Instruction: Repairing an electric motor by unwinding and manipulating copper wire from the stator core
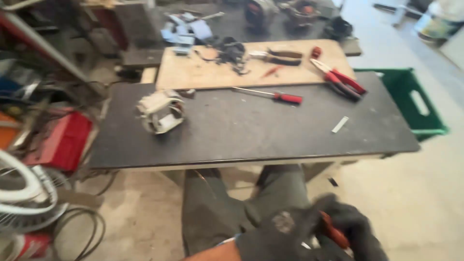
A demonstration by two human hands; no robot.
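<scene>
Ahead of both hands, across the person's knees, stands the dark tabletop (pixel 232 130). A pale wooden board (pixel 203 72) lies on its far edge. Beyond the right hand and further out to that side, a green crate (pixel 411 104) sits on the floor against the tabletop's end.

Far forward and left of the left hand, a whitish wound motor stator (pixel 161 112) rests on the tabletop. Red-handled pliers (pixel 340 79) lie straight ahead of the right hand at the far edge. A red-handled screwdriver (pixel 273 94) lies ahead of the left hand, well apart from the stator. A small pale strip (pixel 340 124) lies nearer, ahead of the right hand.

Both hands are in dark gloves, low over the lap, close together and touching. The right hand (pixel 355 229) is curled round a red-handled tool (pixel 333 235), whose handle shows between the gloves. The left hand (pixel 280 232) lies against it, back upward. Motion blur hides whether it grips the tool or only covers it, and the tool's working end is hidden too.

In my judgement, this handling is best done with the tool kept low and steady. The right hand's grasp should sit well back on the handle, with gloved fingers clear of the working end. The bulky gloves dull the feel, so the hold should be checked by eye.
</scene>
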